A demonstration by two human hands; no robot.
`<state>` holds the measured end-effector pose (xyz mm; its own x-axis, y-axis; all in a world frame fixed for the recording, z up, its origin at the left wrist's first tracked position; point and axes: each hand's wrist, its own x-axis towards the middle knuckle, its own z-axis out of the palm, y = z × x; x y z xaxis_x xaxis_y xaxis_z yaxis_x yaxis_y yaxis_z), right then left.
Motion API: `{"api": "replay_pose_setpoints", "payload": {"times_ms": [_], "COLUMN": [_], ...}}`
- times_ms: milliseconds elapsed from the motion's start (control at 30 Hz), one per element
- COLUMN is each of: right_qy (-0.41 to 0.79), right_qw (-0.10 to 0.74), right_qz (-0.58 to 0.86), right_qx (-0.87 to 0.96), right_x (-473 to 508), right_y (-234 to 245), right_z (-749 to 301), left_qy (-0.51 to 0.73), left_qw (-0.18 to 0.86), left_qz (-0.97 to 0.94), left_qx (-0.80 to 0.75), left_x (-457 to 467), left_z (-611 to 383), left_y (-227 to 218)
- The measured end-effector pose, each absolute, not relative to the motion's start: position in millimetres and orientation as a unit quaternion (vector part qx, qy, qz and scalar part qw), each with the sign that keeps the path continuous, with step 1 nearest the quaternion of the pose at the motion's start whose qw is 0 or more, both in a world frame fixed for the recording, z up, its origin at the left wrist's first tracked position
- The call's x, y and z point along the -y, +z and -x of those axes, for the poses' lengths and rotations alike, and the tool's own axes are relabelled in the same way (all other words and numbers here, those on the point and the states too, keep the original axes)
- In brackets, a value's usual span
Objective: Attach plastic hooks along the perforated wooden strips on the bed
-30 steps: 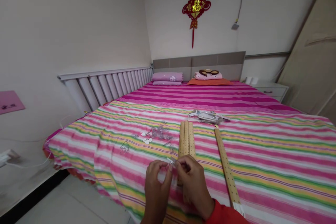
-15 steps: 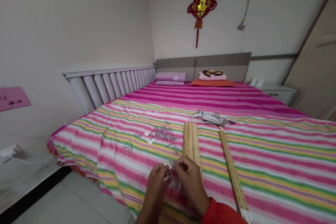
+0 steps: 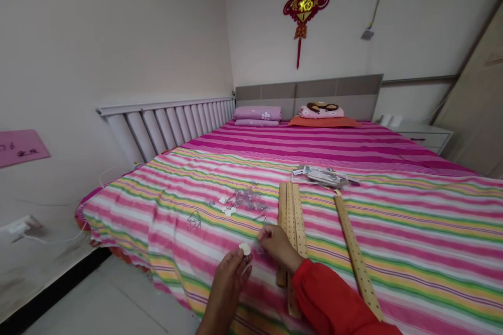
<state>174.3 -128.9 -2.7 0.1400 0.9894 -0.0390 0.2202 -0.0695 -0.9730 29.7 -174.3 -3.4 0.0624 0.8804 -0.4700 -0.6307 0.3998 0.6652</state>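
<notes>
Between the thumb and fingers of my left hand (image 3: 231,272) is a small white card (image 3: 244,248) with a tiny shiny piece at its lower edge, too small to name. My right hand (image 3: 279,245) is closed in a pinch on a blurred clear plastic bag (image 3: 258,247), just right of the card and apart from it. Beyond my hands lies a loose pile of small clear bags (image 3: 248,199) with shiny bits. A few white cards (image 3: 229,211) rest at its left edge. Thin clear loops (image 3: 194,220) lie farther left.
Several perforated wooden strips (image 3: 291,209) lie partly under my right forearm, and another wooden strip (image 3: 356,251) lies to the right. A heap of plastic packets (image 3: 324,176) sits behind them. Everything rests on a striped bedspread (image 3: 157,230); a white railing (image 3: 165,120) runs along the left.
My hands have come apart. The right hand has moved forward with the clear bag, while the left keeps the white card, which now shows outside the bag.
</notes>
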Motion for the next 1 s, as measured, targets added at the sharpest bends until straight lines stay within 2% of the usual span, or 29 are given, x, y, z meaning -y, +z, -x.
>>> {"api": "replay_pose_setpoints", "payload": {"times_ms": [333,667,900,1000], "right_qy": [0.312,0.229,0.241,0.311], "right_qw": [0.407,0.484,0.528,0.572], "right_qz": [0.639,0.558,0.494,0.512], "right_qx": [0.574,0.634,0.647,0.56], "right_x": [108,138,204,227], "right_y": [-3,33,58,57], "right_z": [-172,-196,-224,-240], "left_qy": [0.524,0.523,0.492,0.482], "left_qw": [0.721,0.733,0.749,0.706], "left_qz": [-0.126,-0.136,-0.229,-0.336], "left_qx": [-0.436,-0.413,-0.379,-0.395], "left_x": [164,172,189,196], "left_z": [-33,-43,-79,-95], "left_y": [-30,-4,23,28]}}
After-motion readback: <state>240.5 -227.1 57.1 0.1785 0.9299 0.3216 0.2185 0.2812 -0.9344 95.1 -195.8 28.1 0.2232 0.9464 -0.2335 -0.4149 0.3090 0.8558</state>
